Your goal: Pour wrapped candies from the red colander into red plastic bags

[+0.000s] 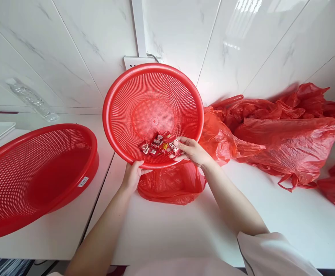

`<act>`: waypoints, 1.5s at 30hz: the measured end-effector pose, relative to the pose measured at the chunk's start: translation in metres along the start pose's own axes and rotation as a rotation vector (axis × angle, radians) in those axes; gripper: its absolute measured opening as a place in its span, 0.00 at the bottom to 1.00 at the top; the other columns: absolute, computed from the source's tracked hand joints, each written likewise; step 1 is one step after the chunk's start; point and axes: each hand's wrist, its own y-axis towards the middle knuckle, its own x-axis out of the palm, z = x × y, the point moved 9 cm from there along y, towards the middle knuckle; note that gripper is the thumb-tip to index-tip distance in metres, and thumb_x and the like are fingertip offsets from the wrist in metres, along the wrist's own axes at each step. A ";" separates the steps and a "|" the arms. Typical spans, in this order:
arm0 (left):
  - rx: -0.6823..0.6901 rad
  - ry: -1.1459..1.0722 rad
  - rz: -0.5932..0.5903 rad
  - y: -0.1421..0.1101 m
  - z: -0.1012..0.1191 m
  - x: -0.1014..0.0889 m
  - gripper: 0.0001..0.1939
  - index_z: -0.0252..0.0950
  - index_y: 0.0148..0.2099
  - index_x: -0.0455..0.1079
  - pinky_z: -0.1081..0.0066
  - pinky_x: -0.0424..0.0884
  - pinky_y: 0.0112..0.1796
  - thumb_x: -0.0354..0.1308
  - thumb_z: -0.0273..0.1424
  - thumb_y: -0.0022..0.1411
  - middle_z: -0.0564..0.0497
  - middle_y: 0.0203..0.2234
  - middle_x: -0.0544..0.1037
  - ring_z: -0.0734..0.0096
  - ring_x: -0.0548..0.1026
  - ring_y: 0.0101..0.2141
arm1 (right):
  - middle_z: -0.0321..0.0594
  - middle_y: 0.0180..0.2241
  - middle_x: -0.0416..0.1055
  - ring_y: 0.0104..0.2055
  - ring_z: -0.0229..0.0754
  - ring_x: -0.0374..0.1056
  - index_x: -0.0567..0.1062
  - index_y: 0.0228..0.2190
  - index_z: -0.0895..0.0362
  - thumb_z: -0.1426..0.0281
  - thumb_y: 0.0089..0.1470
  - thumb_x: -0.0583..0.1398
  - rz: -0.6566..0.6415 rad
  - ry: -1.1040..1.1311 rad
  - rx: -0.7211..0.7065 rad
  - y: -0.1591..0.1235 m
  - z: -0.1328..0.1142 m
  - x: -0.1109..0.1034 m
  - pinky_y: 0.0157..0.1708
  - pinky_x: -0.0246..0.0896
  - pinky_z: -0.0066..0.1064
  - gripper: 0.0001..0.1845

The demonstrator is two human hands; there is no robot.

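Observation:
A round red mesh basket (156,115) is tilted up toward me over the table. My left hand (132,176) is closed around its near rim. Several small red wrapped candies (156,145) have gathered low inside the basket, by the near wall. My right hand (191,150) reaches in over the right rim, its fingers pinched on one wrapped candy (173,147) at the edge of the pile. Below the basket lies a red plastic bag (170,186) with its mouth spread, partly hidden by the basket.
A larger red mesh basket (92,161) stands at the left. Behind it a clear plastic bottle (33,99) lies near a white tray (0,132). Filled red plastic bags (288,142) crowd the right side. A socket strip (128,61) is on the tiled wall.

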 end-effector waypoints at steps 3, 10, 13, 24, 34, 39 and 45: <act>0.010 0.002 0.006 -0.001 0.000 -0.001 0.15 0.35 0.44 0.66 0.57 0.79 0.38 0.59 0.29 0.53 0.47 0.45 0.74 0.55 0.74 0.47 | 0.44 0.41 0.75 0.40 0.42 0.76 0.71 0.46 0.57 0.63 0.54 0.65 -0.056 -0.032 0.031 -0.003 0.000 0.006 0.39 0.76 0.33 0.20; 0.029 0.030 -0.024 -0.001 0.001 0.000 0.15 0.36 0.46 0.68 0.57 0.79 0.39 0.58 0.30 0.55 0.46 0.47 0.74 0.54 0.73 0.48 | 0.37 0.32 0.73 0.37 0.39 0.74 0.65 0.54 0.58 0.69 0.52 0.65 -0.120 -0.126 0.047 -0.007 0.002 0.013 0.41 0.74 0.35 0.29; 0.028 0.026 -0.036 -0.001 0.000 0.001 0.16 0.37 0.48 0.68 0.56 0.79 0.38 0.58 0.30 0.56 0.47 0.46 0.74 0.55 0.74 0.48 | 0.34 0.31 0.72 0.35 0.36 0.73 0.65 0.53 0.55 0.68 0.54 0.63 -0.165 -0.196 0.021 -0.011 -0.002 0.018 0.38 0.73 0.31 0.25; 0.017 0.030 -0.032 -0.003 -0.002 0.004 0.18 0.36 0.49 0.67 0.56 0.78 0.40 0.58 0.30 0.55 0.47 0.45 0.75 0.56 0.75 0.46 | 0.38 0.32 0.76 0.34 0.40 0.72 0.75 0.38 0.56 0.62 0.60 0.57 -0.210 -0.912 -0.200 -0.018 -0.014 0.035 0.37 0.67 0.32 0.12; -0.067 0.025 -0.086 -0.018 -0.020 0.023 0.20 0.36 0.52 0.67 0.51 0.76 0.44 0.59 0.31 0.56 0.46 0.46 0.76 0.55 0.75 0.48 | 0.52 0.47 0.72 0.49 0.49 0.68 0.67 0.54 0.59 0.65 0.59 0.58 0.071 -1.124 -0.347 0.006 0.012 0.035 0.48 0.63 0.41 0.23; -0.116 -0.021 -0.095 -0.020 -0.022 0.027 0.19 0.34 0.50 0.67 0.51 0.76 0.45 0.59 0.30 0.56 0.45 0.46 0.76 0.54 0.74 0.48 | 0.50 0.45 0.73 0.45 0.47 0.69 0.68 0.53 0.61 0.69 0.52 0.63 0.107 -1.082 -0.320 0.010 0.015 0.027 0.46 0.65 0.39 0.27; -0.061 -0.036 -0.052 -0.012 -0.007 0.019 0.17 0.36 0.47 0.65 0.53 0.77 0.43 0.60 0.30 0.53 0.47 0.47 0.75 0.55 0.74 0.49 | 0.42 0.43 0.74 0.39 0.40 0.70 0.75 0.42 0.57 0.71 0.50 0.63 0.191 -0.807 -0.301 0.007 -0.005 -0.001 0.44 0.65 0.36 0.14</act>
